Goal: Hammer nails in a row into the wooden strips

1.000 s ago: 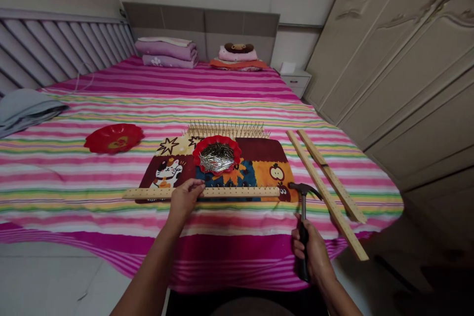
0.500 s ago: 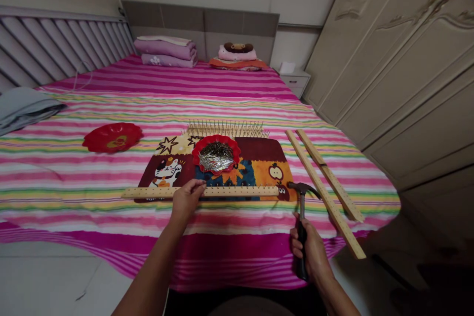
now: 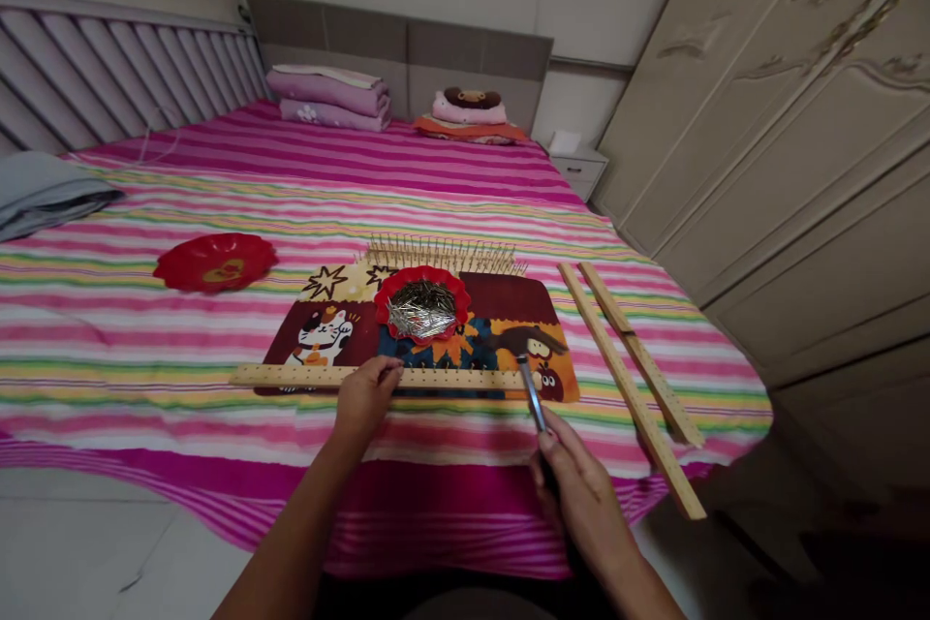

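A light wooden strip (image 3: 291, 376) with rows of small holes lies crosswise on a patterned mat (image 3: 509, 295). Across its middle rests my left hand (image 3: 368, 397), thumb and fingertips pinched together at the strip; anything between them is too small to make out. Short nails seem to stand along the strip to the right of those fingers. My right hand (image 3: 573, 470) is wrapped round the handle of a claw hammer (image 3: 534, 395), its blurred head raised over the strip's right end. Just behind the strip, a red scalloped bowl (image 3: 382, 308) holds many loose nails (image 3: 425, 308).
Behind the bowl are wooden strips (image 3: 450, 257) bristling with upright nails. Two more strips (image 3: 629, 392) lie at the right, near the bed's edge. A red plate (image 3: 216, 262) and folded grey cloth (image 3: 50, 194) are on the left of the striped bedspread (image 3: 326, 213).
My right hand has moved left with the hammer, its head now raised and over the strip's right end. My left hand remains pinched at the same place on the strip.
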Motion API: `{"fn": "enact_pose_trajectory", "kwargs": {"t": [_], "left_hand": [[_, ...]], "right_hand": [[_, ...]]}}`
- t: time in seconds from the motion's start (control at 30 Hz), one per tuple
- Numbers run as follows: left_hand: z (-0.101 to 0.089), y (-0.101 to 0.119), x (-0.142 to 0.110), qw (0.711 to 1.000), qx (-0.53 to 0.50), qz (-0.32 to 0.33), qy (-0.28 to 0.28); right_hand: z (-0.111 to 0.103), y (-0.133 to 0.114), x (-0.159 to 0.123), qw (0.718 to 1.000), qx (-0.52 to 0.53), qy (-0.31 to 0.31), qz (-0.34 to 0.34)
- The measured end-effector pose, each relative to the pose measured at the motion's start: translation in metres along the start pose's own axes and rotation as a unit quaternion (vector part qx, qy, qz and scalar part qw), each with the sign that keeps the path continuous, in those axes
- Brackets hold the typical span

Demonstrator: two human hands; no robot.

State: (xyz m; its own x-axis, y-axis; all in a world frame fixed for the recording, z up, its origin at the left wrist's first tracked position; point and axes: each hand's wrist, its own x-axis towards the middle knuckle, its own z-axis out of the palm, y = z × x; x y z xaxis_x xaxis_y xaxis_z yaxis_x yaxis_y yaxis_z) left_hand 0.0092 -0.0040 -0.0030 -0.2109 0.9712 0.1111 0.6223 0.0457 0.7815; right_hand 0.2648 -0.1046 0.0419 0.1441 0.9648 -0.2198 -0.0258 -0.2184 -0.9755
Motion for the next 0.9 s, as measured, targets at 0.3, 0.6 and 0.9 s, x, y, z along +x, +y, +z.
{"fn": "enact_pose_trajectory", "kwargs": {"t": [0.3, 0.6, 0.9], "left_hand": [[-0.002, 0.005, -0.001, 0.999, 0.039, -0.014, -0.013], [0.000, 0.003, -0.001, 0.999, 0.041, 0.002, -0.007], [-0.010, 0.006, 0.007, 0.999, -0.027, -0.015, 0.018]], "right_hand": [[0.054, -0.017, 0.023, 0.931, -0.244, -0.196, -0.188], [0.047, -0.025, 0.024, 0.939, -0.245, -0.162, -0.179], [-0.017, 0.017, 0.021, 0.977, 0.143, 0.148, 0.051]]}}
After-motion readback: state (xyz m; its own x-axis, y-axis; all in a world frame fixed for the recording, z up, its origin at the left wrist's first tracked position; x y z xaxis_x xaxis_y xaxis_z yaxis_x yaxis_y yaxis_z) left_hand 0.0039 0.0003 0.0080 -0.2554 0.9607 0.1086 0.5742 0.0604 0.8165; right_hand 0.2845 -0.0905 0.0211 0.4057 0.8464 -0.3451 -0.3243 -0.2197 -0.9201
